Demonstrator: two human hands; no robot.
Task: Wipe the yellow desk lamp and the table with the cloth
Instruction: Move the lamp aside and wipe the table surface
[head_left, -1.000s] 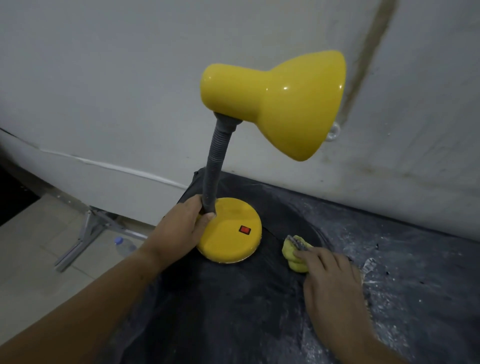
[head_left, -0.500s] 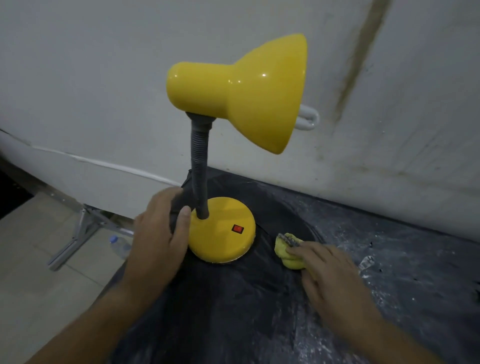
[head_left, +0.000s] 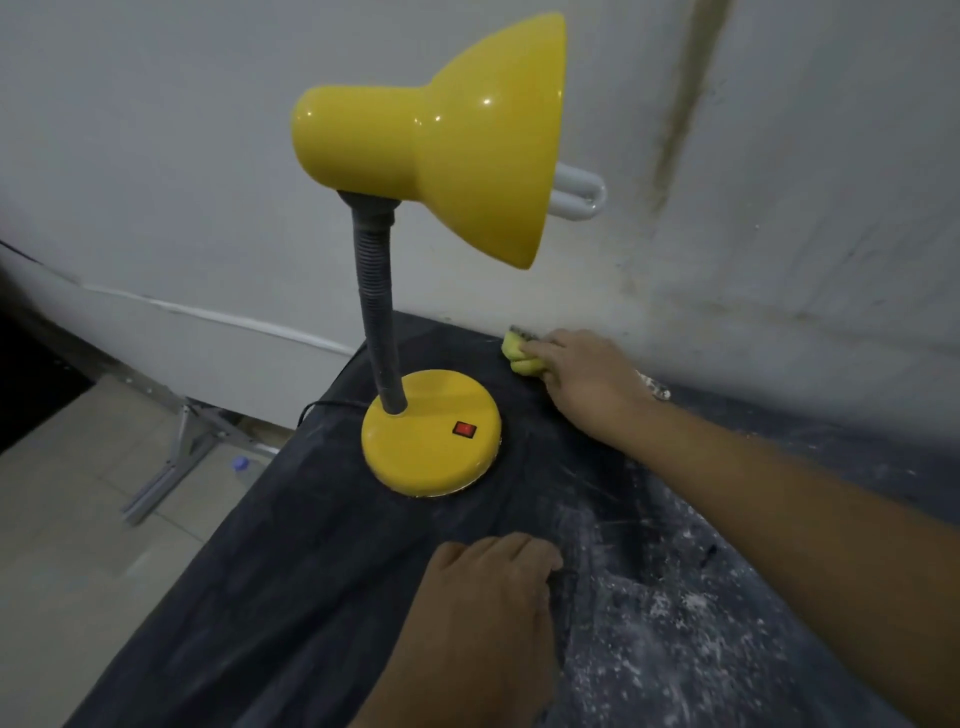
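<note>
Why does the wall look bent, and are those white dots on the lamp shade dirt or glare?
Head view: the wide-angle lens bows the white line along the wall; head view: the dots on the yellow desk lamp look like small glints of light; head view: lighting is dim, and the right hand holding the cloth looks slightly soft.

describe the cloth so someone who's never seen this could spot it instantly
Start at the yellow desk lamp on the dark table; beyond its round base, by the wall, the right hand rests. The cloth is the bunched lump it grips, paler lemon-yellow and crumpled, unlike the glossy lamp.
</note>
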